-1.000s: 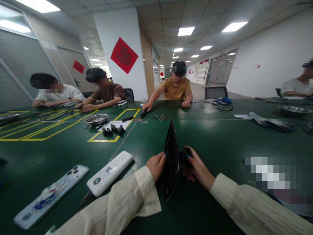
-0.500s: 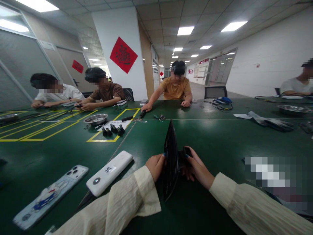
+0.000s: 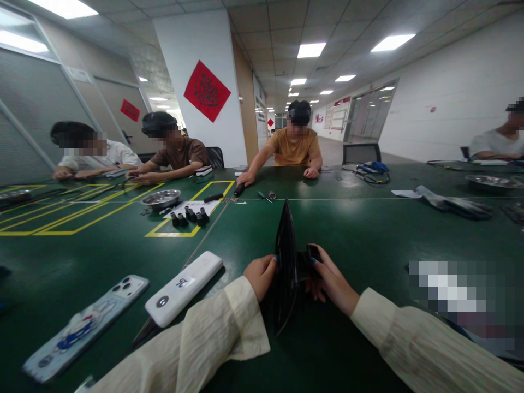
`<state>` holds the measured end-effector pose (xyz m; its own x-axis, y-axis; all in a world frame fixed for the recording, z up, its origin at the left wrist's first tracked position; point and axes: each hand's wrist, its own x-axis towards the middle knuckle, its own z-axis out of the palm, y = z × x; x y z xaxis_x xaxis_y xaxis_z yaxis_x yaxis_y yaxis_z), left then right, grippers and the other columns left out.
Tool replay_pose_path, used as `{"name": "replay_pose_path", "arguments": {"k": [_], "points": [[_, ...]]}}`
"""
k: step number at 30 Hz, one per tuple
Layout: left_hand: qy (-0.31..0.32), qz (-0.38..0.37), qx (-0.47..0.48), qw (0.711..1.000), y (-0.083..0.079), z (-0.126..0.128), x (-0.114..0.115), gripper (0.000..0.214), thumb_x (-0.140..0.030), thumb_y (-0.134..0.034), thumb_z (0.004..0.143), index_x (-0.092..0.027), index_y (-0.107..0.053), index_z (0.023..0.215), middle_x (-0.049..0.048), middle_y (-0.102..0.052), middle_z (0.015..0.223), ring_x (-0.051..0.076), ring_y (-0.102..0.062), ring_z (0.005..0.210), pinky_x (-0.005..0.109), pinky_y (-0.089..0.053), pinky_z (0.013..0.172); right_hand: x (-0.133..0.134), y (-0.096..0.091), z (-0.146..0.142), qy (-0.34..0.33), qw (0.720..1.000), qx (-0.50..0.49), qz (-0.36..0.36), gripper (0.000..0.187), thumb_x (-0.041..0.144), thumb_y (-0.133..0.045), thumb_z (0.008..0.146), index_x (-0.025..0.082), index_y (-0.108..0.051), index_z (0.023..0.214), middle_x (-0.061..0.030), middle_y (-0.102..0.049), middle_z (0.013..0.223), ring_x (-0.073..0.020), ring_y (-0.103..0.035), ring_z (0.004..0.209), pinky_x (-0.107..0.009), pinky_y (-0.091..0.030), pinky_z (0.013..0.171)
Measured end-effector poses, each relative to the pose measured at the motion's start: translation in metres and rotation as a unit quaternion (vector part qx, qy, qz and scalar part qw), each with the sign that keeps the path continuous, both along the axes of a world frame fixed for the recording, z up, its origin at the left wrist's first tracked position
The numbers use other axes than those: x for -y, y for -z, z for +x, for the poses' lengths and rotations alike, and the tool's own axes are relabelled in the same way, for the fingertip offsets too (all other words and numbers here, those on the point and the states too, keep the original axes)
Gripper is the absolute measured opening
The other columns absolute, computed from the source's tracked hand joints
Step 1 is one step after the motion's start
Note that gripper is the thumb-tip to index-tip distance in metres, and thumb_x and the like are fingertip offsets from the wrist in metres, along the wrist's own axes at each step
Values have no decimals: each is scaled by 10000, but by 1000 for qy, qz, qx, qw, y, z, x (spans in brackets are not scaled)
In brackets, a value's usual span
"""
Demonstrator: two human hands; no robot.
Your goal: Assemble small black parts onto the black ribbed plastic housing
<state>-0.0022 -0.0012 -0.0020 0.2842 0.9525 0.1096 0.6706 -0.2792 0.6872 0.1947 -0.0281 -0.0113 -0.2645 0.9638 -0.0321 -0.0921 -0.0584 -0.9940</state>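
A thin black panel [image 3: 286, 273] stands nearly edge-on in front of me, so its face is hard to make out. My left hand [image 3: 259, 275] is closed on the panel's left side, its thumb pressed against it. On the other side, my right hand [image 3: 336, 284] grips a small black block-like part [image 3: 313, 252] that seems joined to the panel's back; the joint itself is dark. Left of my hands lie a white power bank [image 3: 184, 289] marked 26 and a phone in a pale blue cartoon case [image 3: 88, 327].
Several black fittings [image 3: 190, 216] stand by a metal bowl [image 3: 161, 198] within yellow tape. Across the green table [image 3: 368, 240], a person in orange [image 3: 295, 147] rests a hand on a black-handled tool [image 3: 239, 189]. Grey gloves [image 3: 454, 204] lie right; other people sit left and far right.
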Motion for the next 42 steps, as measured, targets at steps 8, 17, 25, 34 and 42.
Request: {"name": "replay_pose_path", "arguments": {"k": [8, 17, 25, 34, 42], "points": [[-29, 22, 73, 997, 4, -1, -3, 446, -484, -206, 856, -177, -445, 639, -14, -468, 573, 141, -479, 576, 255, -363, 568, 1, -3, -1, 4, 1000, 2, 0, 734, 584, -422, 784, 204, -135, 1343, 29, -581, 513, -123, -513, 361, -142, -293, 294], [21, 3, 97, 995, 5, 1, -3, 373, -467, -282, 840, -191, -386, 612, -39, -393, 496, 124, -435, 517, 229, -326, 499, -1, 3, 0, 9, 1000, -18, 1, 679, 549, -424, 809, 209, -156, 1332, 27, -582, 504, -120, -504, 350, -138, -296, 289], [46, 31, 91, 994, 1, -1, 4, 198, -316, -317, 775, -190, -407, 652, -24, -440, 560, 146, -485, 603, 240, -350, 569, -3, 3, 0, 9, 1000, -19, 0, 659, 536, -430, 809, 214, -181, 1326, 25, -586, 519, -121, -511, 355, -138, -300, 286], [3, 33, 26, 999, 6, 0, -3, 218, -246, -298, 747, -191, -357, 545, -20, -383, 505, 143, -455, 554, 248, -308, 532, -2, 4, -1, 15, 1000, -15, 5, 665, 527, -425, 813, 213, -164, 1338, 30, -583, 508, -114, -506, 344, -129, -296, 281], [-12, 47, -47, 998, 8, -1, -3, 224, -266, -324, 853, -186, -499, 740, 10, -550, 654, 169, -561, 680, 260, -366, 624, -2, 6, 1, 11, 1000, -11, 5, 641, 526, -418, 828, 220, -177, 1337, 25, -590, 524, -119, -514, 354, -137, -309, 285]]}}
